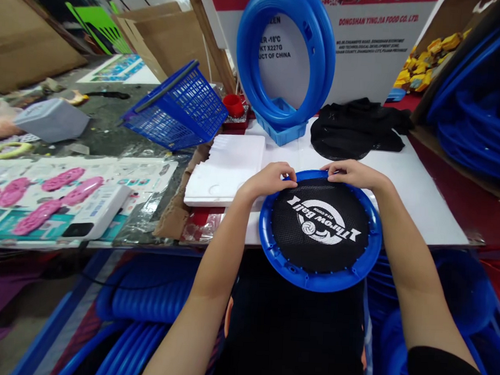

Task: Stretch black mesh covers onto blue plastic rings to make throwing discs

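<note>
A round blue plastic frame (272, 255) rests at the table's front edge, near my body. Across it lies a black mesh (290, 222) printed with white "Throw Ball" lettering, and small pegs show around the ring. At the far left part of the rim, my left hand (271, 179) is closed, its thumb on the mesh edge. My right hand (352, 174) pinches the mesh edge at the far rim, a short way to the right. Fingertips of both hands are partly hidden. Behind them lies a pile of black mesh pieces (356, 126).
Blue rings (328, 64) stand upright in a light blue basket (283, 135). To the left are a white foam slab (234, 167), a tilted blue basket (179, 110) and pink pieces (37, 216). More blue rings (480, 120) fill a box at right.
</note>
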{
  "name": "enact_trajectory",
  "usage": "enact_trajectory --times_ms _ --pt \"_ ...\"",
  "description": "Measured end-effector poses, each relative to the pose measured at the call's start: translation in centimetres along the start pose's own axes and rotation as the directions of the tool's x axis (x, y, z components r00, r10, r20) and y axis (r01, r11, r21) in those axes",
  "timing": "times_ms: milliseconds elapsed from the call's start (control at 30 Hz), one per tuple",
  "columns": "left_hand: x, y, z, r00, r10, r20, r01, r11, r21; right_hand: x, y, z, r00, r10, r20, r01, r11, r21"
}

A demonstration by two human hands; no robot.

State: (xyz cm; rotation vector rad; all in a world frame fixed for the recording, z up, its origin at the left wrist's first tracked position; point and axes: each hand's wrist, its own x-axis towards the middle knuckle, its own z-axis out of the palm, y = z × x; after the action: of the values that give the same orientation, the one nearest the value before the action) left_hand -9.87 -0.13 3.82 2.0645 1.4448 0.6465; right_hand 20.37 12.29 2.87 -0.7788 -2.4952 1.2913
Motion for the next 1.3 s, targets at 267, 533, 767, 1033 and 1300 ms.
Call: enact_trajectory --times_ms 267,533,767,1033,1300 --pt "0.7 -0.9 1.0 0.981 -0.093 -0.170 0.090 0.996 -0.023 0.3 0.8 0.3 0.997 -0.010 -0.082 0.017 0.997 0.074" --pt "0.8 -1.9 0.8 0.971 -0.126 -0.204 0.109 0.990 -0.092 1.1 2.0 0.6 0.993 -0.051 -0.109 0.055 0.998 0.032" --pt "1.2 -2.7 1.0 0.972 -0.169 -0.166 0.152 0.982 -0.113 0.9 1.6 0.4 0.997 -0.016 -0.076 0.021 0.997 0.071" --pt "1.3 -2.7 1.5 0.962 -0.175 -0.212 0.147 0.979 -0.138 0.9 1.4 0.3 0.995 0.000 -0.105 0.003 1.000 0.026" --pt "1.3 -3.1 1.5 0.974 -0.105 -0.200 0.094 0.994 -0.061 0.5 1.6 -0.1 0.998 0.015 -0.057 -0.012 0.998 0.065"
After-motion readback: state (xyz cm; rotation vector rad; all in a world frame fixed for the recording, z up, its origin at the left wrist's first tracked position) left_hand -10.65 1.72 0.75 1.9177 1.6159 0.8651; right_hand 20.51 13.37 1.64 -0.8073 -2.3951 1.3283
